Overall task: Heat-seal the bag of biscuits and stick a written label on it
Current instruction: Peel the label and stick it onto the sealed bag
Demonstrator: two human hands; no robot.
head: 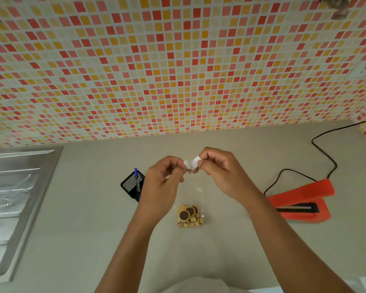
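Note:
A clear plastic bag of biscuits [190, 216] lies flat on the grey counter [93, 208], with round chocolate-topped biscuits and small cubes at its near end. Above its far end, both hands are raised over the counter. My left hand [163, 182] pinches a small white backing piece [186, 164]. My right hand [222, 172] pinches a small white label [195, 162]. The two white pieces are side by side and nearly touching. An orange heat sealer [302, 199] sits open at the right, its black cord running to the wall.
A black mesh pen holder [131, 185] with a blue pen [137, 179] stands left of my left hand. A steel sink and drainer [15, 197] fills the left side. The tiled wall [178, 70] rises behind, with a socket [363, 69] at the right.

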